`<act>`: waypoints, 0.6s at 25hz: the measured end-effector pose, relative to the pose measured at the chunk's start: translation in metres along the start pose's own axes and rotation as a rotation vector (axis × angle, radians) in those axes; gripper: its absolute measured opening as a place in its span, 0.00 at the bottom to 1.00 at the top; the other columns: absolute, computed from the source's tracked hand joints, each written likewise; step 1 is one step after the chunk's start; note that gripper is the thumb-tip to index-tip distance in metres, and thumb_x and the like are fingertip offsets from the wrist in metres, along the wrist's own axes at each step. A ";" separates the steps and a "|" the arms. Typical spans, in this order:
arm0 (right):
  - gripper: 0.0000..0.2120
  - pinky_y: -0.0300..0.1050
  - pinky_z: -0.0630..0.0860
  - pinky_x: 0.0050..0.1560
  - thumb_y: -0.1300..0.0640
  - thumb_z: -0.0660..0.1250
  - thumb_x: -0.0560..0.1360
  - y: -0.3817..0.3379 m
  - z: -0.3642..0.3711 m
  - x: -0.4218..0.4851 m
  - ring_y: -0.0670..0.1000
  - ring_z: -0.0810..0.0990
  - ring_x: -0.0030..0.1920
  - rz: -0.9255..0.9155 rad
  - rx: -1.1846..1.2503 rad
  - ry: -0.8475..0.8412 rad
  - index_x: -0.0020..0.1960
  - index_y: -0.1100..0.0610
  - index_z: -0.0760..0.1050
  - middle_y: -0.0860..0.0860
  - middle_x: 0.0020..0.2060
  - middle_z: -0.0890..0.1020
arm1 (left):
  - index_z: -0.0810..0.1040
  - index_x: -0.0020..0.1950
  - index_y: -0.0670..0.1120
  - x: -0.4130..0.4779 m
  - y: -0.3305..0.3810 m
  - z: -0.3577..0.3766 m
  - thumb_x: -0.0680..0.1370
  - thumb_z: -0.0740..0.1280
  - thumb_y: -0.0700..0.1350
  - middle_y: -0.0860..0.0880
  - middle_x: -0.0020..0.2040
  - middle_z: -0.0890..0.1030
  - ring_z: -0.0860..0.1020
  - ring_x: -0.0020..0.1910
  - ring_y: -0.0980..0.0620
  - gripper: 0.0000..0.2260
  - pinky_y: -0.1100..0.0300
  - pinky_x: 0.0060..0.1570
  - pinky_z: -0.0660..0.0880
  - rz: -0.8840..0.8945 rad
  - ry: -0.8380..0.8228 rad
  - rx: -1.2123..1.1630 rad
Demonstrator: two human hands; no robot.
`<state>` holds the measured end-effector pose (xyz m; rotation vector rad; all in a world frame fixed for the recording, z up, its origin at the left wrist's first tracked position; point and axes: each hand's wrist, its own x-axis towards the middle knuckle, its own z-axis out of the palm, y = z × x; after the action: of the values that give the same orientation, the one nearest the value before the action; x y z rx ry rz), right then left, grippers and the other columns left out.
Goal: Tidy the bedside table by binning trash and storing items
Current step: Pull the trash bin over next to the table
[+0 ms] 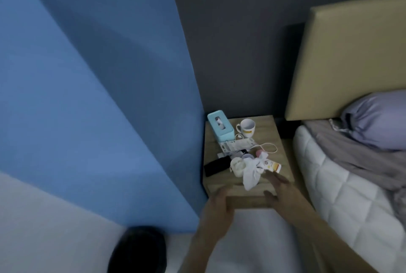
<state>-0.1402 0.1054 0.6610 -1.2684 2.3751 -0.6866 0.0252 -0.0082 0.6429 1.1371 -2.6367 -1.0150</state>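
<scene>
My left hand [219,204] grips the pale wooden bedside table [275,132], right hand [280,191] slack. Snatching the crumpled white tissue [252,172] ahead may flick the white-and-orange tube [273,166] off.

This is a bedroom in a home. A bed fills the right side: a padded beige headboard [351,53], a lavender pillow [377,119], a rumpled grey sheet [342,147] over a quilted white mattress [329,184]. Wedged into the corner between a blue wall [87,75] and a grey wall [241,31] stands a wooden bedside table [279,141], littered with nightstand clutter, including a teal tissue box [219,127] and a white mug [247,127].
</scene>
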 end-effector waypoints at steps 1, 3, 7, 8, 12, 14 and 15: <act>0.23 0.49 0.70 0.62 0.57 0.65 0.71 -0.012 -0.010 0.004 0.60 0.73 0.64 -0.038 0.002 0.008 0.65 0.58 0.69 0.58 0.66 0.73 | 0.68 0.69 0.51 0.000 0.008 -0.016 0.75 0.56 0.44 0.44 0.64 0.76 0.75 0.61 0.44 0.21 0.55 0.58 0.73 -0.010 0.054 -0.005; 0.21 0.50 0.71 0.60 0.59 0.65 0.71 -0.035 -0.026 0.014 0.60 0.75 0.61 -0.119 0.016 0.045 0.64 0.57 0.70 0.58 0.63 0.75 | 0.70 0.68 0.49 -0.003 0.024 -0.037 0.75 0.57 0.44 0.44 0.64 0.76 0.75 0.61 0.44 0.21 0.56 0.60 0.73 0.029 0.094 0.003; 0.20 0.49 0.68 0.61 0.56 0.64 0.74 -0.081 -0.041 0.042 0.57 0.74 0.61 -0.412 0.008 -0.018 0.66 0.54 0.69 0.55 0.63 0.76 | 0.74 0.65 0.43 -0.012 0.045 -0.067 0.76 0.62 0.36 0.45 0.65 0.76 0.74 0.62 0.46 0.18 0.64 0.59 0.67 0.059 0.297 0.018; 0.20 0.48 0.69 0.60 0.54 0.62 0.74 -0.092 -0.040 0.050 0.56 0.74 0.61 -0.513 0.009 -0.091 0.65 0.54 0.69 0.54 0.62 0.76 | 0.73 0.65 0.44 -0.016 0.050 -0.071 0.76 0.61 0.37 0.45 0.64 0.76 0.74 0.62 0.47 0.17 0.63 0.59 0.67 0.027 0.368 0.030; 0.21 0.40 0.68 0.56 0.49 0.59 0.73 -0.137 -0.031 0.053 0.53 0.75 0.60 -0.835 0.046 -0.406 0.64 0.54 0.71 0.51 0.60 0.77 | 0.72 0.66 0.47 -0.059 0.060 -0.070 0.77 0.61 0.41 0.48 0.65 0.75 0.71 0.64 0.50 0.17 0.62 0.61 0.65 -0.322 0.609 -0.020; 0.21 0.35 0.66 0.58 0.49 0.57 0.74 -0.157 -0.011 0.048 0.51 0.75 0.61 -1.002 0.054 -0.538 0.64 0.55 0.71 0.50 0.61 0.76 | 0.71 0.67 0.48 -0.085 0.057 -0.065 0.78 0.60 0.43 0.50 0.66 0.74 0.70 0.65 0.52 0.16 0.63 0.62 0.64 -0.515 0.716 -0.045; 0.19 0.36 0.66 0.59 0.52 0.58 0.76 -0.166 0.003 0.043 0.50 0.73 0.62 -1.073 0.026 -0.627 0.65 0.55 0.69 0.50 0.62 0.75 | 0.71 0.67 0.48 -0.099 0.051 -0.060 0.79 0.60 0.44 0.51 0.67 0.74 0.70 0.66 0.53 0.17 0.63 0.63 0.65 -0.610 0.757 -0.051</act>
<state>-0.0511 -0.0113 0.7496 -2.3006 1.0801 -0.4476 0.0851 0.0514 0.7369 1.8955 -1.6975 -0.5231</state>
